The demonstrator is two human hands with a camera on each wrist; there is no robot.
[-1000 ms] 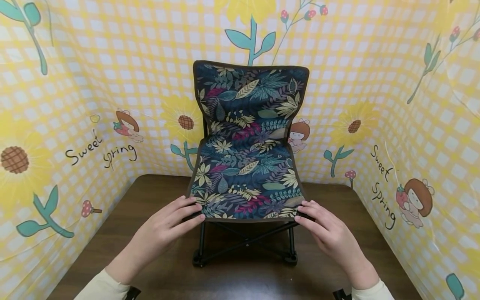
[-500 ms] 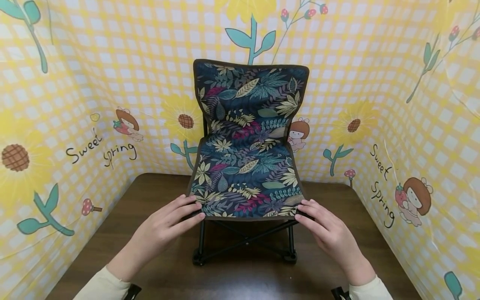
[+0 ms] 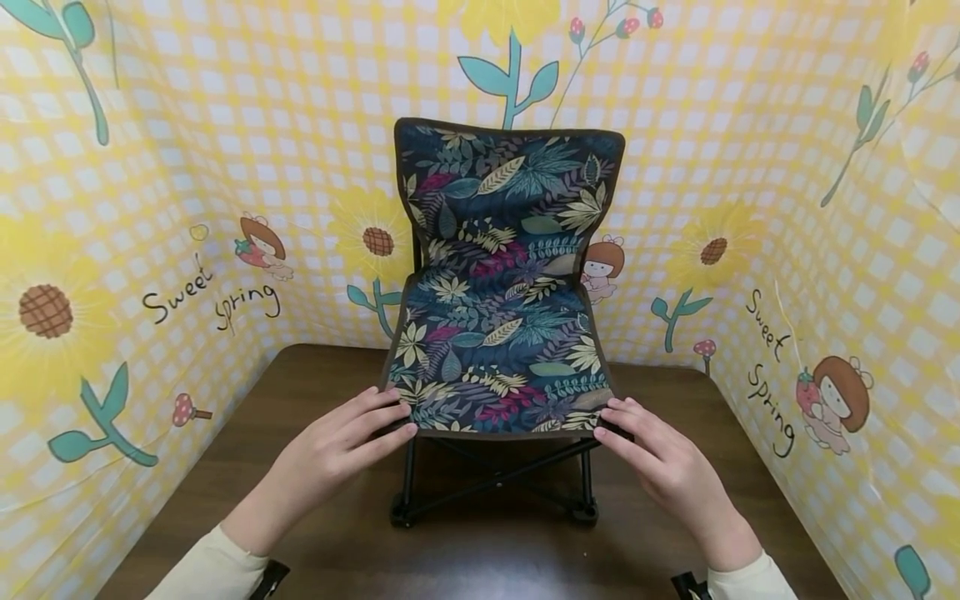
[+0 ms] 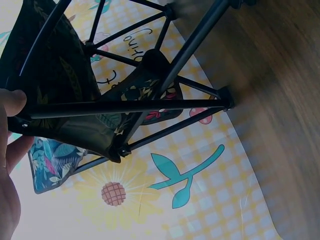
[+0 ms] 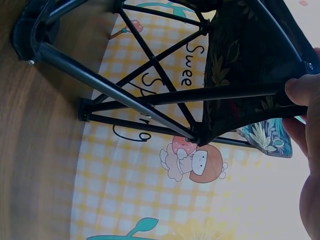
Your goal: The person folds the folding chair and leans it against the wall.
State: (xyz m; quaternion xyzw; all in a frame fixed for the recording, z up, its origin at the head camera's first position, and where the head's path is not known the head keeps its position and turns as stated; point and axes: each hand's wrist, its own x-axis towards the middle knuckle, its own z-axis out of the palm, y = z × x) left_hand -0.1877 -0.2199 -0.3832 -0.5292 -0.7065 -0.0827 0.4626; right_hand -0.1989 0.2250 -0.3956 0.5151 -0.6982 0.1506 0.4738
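Observation:
A small folding chair (image 3: 502, 333) stands unfolded on the table, its dark fabric printed with colourful leaves. My left hand (image 3: 337, 442) grips the front left corner of the seat, fingers over the fabric edge. At the front right corner my right hand (image 3: 660, 458) holds on the same way. In the left wrist view the thumb (image 4: 16, 102) lies against the black frame (image 4: 125, 107) from below. The right wrist view likewise has the thumb (image 5: 301, 91) at a tube end under the seat, with the crossed legs (image 5: 155, 60) spread.
The dark wooden table (image 3: 262, 533) carries the chair. Behind it and on both sides hangs a yellow checked cloth (image 3: 300, 125) with sunflowers and lettering. The chair's backrest (image 3: 510, 183) rises close before the back cloth.
The head view has shifted a little, so everything appears slightly further right. Both hands stay on the same seat corners, and the chair keeps its place on the table.

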